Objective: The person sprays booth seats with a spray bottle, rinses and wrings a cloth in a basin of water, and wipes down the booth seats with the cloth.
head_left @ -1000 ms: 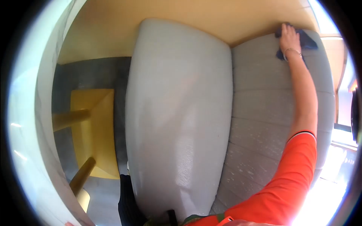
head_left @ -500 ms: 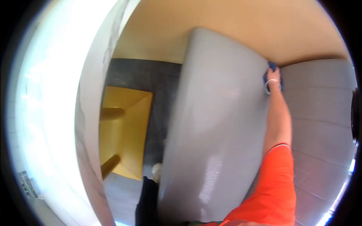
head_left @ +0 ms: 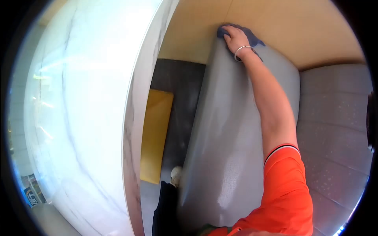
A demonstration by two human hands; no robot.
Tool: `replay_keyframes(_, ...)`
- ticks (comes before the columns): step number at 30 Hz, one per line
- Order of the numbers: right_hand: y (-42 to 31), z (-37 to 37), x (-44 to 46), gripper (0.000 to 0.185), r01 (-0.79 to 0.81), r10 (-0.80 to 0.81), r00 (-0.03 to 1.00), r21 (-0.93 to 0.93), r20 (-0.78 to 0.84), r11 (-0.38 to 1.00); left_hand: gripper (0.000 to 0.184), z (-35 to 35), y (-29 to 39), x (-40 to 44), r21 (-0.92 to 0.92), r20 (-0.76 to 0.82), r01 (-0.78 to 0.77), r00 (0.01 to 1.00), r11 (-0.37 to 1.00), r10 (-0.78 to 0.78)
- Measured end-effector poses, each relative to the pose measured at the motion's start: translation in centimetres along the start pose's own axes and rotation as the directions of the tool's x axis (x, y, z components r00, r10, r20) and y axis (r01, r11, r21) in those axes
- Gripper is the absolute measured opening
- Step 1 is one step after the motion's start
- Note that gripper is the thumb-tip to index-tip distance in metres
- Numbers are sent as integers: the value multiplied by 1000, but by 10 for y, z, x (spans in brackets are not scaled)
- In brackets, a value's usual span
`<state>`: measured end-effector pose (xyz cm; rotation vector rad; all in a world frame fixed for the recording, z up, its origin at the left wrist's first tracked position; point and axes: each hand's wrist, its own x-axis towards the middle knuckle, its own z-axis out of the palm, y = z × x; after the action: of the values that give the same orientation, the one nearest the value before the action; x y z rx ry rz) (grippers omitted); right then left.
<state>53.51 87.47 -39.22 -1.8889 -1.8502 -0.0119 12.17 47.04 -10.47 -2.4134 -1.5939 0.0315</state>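
Note:
My right hand point(head_left: 237, 38) presses a dark blue cloth point(head_left: 254, 36) onto the far end of a grey padded bench seat point(head_left: 236, 118). Its fingers are bent over the cloth, whose loose end trails to the right. A silver bangle circles the wrist, and the bare forearm stretches across the seat from an orange sleeve. Behind the hand, the seat's end meets a light wood panel point(head_left: 275, 19). My left hand is out of view.
To the left, a marble-patterned white table point(head_left: 94, 118) stands over a yellow table base point(head_left: 155, 137) on the dark floor point(head_left: 181, 82). A grey padded backrest point(head_left: 334, 129) borders the seat on the right. My dark trouser leg point(head_left: 167, 208) and a light shoe point(head_left: 176, 176) show below.
My right hand has slid the cloth leftward along the seat's far end, from the backrest corner to the front corner. The view has shifted, showing more of the tabletop.

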Motion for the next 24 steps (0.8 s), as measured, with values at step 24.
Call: replay_keyframes(24,27,-97,-133,35,211,-210,977,-83,28,974,66,-42,22,-3,-174,257,152,961,973,-104)
